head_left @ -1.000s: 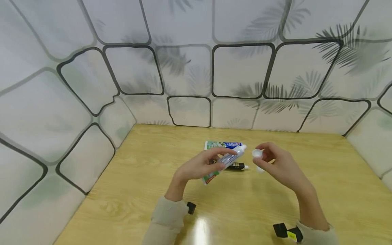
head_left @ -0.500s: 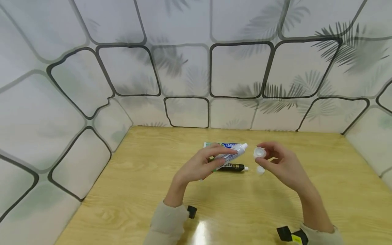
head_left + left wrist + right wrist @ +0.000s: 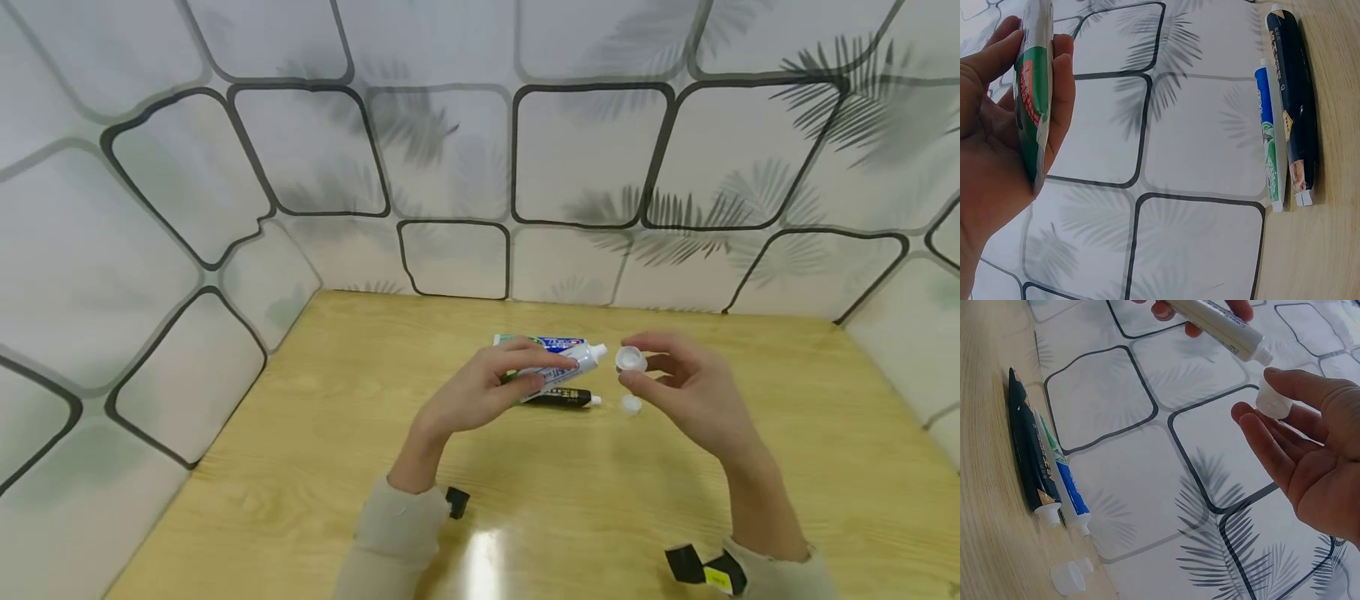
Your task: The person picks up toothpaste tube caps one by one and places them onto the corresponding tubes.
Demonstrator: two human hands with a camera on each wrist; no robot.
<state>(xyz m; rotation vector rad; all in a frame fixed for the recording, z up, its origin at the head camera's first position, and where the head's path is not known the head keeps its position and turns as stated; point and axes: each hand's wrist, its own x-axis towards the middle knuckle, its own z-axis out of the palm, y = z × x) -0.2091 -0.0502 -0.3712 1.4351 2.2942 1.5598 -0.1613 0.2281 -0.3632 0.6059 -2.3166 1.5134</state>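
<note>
My left hand (image 3: pixel 476 387) grips a white and green toothpaste tube (image 3: pixel 1034 94) above the table, its uncapped-looking white nozzle (image 3: pixel 1264 355) tilted up toward the right. My right hand (image 3: pixel 693 392) pinches a white screw cap (image 3: pixel 630 360) between thumb and fingers, the hollow side showing in the head view. A small gap separates cap and nozzle in the head view. Beneath the held tube lie a black toothpaste tube (image 3: pixel 566 397) and a blue and green toothpaste tube (image 3: pixel 561 342), both partly hidden by the left hand in the head view.
White caps (image 3: pixel 1069 577) lie on the wooden table (image 3: pixel 315 467) to the right of the black tube's nozzle. A patterned cloth wall (image 3: pixel 450 167) stands behind and at both sides. Each sleeve has a black strapped device (image 3: pixel 705 569) at the cuff.
The right hand has turned the cap a little so that its hollow side faces the camera. The left hand has tilted the tube flatter. The head view has shifted slightly.
</note>
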